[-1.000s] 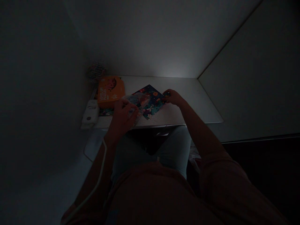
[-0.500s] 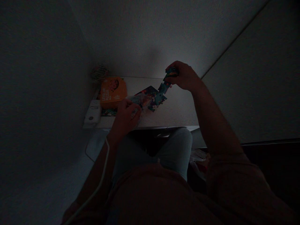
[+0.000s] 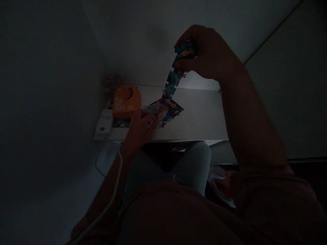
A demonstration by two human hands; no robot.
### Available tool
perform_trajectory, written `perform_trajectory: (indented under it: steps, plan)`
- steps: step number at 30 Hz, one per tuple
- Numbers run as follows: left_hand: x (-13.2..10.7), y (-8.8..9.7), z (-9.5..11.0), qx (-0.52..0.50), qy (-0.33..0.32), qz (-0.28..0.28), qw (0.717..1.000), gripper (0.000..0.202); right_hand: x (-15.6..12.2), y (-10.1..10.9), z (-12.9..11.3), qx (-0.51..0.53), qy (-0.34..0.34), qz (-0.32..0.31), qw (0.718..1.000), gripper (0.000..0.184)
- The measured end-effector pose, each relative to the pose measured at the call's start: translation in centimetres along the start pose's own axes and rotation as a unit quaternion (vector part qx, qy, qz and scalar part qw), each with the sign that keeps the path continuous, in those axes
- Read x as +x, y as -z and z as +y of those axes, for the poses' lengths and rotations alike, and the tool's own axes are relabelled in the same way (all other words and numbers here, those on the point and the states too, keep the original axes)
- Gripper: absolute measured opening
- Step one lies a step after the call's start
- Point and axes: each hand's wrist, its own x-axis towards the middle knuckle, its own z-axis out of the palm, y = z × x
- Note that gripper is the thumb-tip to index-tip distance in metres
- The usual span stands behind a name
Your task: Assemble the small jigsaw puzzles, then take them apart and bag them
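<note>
My right hand (image 3: 201, 51) is raised above the table, its fingers closed round a bunch of joined jigsaw puzzle pieces (image 3: 171, 83) in dark teal. They hang from it as a strip, the lower end close over another puzzle section (image 3: 173, 108) on the table. My left hand (image 3: 143, 126) is closed on a clear plastic bag (image 3: 161, 110) just left of that section. What lies inside the bag is too dim to make out. An orange puzzle box (image 3: 127, 102) lies left of my left hand, on top of a dark patterned sheet or puzzle part (image 3: 121, 123).
A white device (image 3: 104, 121) with a round button lies at the left end of the narrow white table (image 3: 201, 115). Behind the box is a woven-looking bundle (image 3: 113, 79). Walls stand at the back and sides. A plastic bag (image 3: 221, 183) sits low at the right. The light is dim.
My right hand has risen, lifting the joined puzzle pieces; more of the strip now hangs off the table. My left hand stays on the plastic bag, nearly unmoved.
</note>
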Motion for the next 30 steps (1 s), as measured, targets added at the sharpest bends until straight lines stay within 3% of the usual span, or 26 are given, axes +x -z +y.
perform_trajectory:
  steps: [6,9,13,17,20,23,26,28,30]
  plan:
    - [-0.2,0.4,0.2,-0.017,-0.005,0.001,1.000,0.020,0.6,-4.7,-2.4,0.064,0.033,-0.086,0.994,0.036]
    - [-0.4,0.5,0.4,-0.026,-0.011,0.013,1.000,0.021,0.4,-7.1,-2.0,0.123,0.017,-0.124,0.984,0.038]
    - [-0.4,0.6,0.7,-0.025,-0.011,0.018,0.999,0.023,-0.4,-9.6,-0.8,0.120,0.033,-0.119,0.985,0.037]
    - [-0.3,0.7,1.0,-0.015,-0.009,0.021,1.000,0.019,-1.5,-12.0,0.1,0.123,0.043,-0.213,0.968,0.033]
    - [-0.4,0.8,1.1,-0.012,-0.012,0.027,0.999,0.017,-2.3,-13.0,1.2,0.149,0.045,-0.254,0.955,0.030]
    - [-0.6,0.9,1.0,-0.017,-0.020,0.041,0.999,0.013,-3.4,-13.4,3.3,0.136,0.023,-0.213,0.967,0.030]
    - [-0.7,1.0,0.8,-0.024,-0.030,0.052,0.998,0.013,-5.1,-13.9,5.4,0.105,-0.023,-0.198,0.974,0.047]
    - [-0.5,1.1,0.8,-0.028,-0.031,0.056,0.998,0.014,-6.5,-14.3,6.1,0.123,-0.047,-0.244,0.961,0.057]
    - [-0.3,1.4,0.9,-0.027,-0.025,0.053,0.998,0.014,-7.6,-14.5,6.3,0.152,-0.047,-0.314,0.936,0.047]
